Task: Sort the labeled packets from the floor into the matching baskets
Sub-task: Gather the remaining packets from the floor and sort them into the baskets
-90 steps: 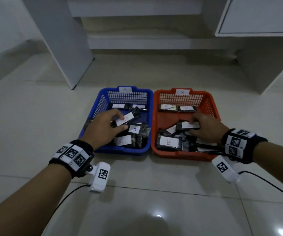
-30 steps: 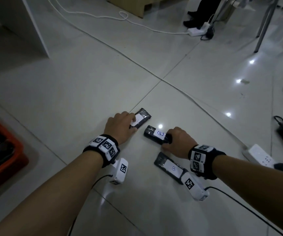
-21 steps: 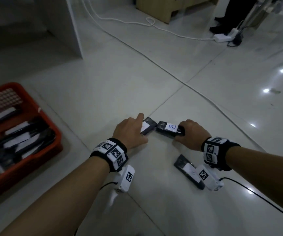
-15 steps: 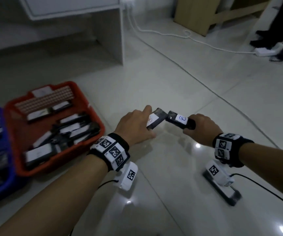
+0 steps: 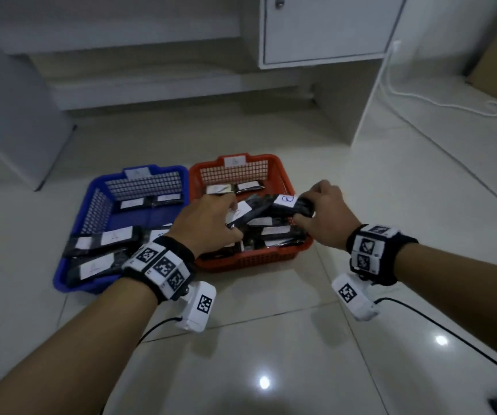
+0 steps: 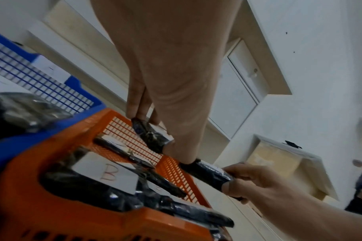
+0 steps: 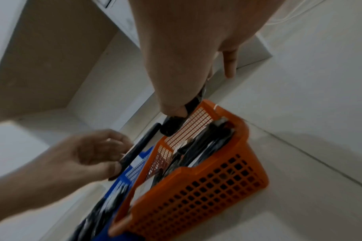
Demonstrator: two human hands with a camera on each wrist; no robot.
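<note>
Both hands pinch a dark packet each, left hand [image 5: 208,226] and right hand [image 5: 326,218], poised just above the orange basket [image 5: 247,259], presumably ready to drop them in.

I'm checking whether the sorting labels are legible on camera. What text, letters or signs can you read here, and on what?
"B", red ink: white label on a black packet in the orange plastic basket.
"A", faint: labels on black packets in the blue plastic basket.
Blue scrawl on the packet in the right hand: unreadable.
Red mark on the packet in the left hand: unreadable.
Both basket rim tags: blurred.
Wristband squares: coded markers, no words.
</note>
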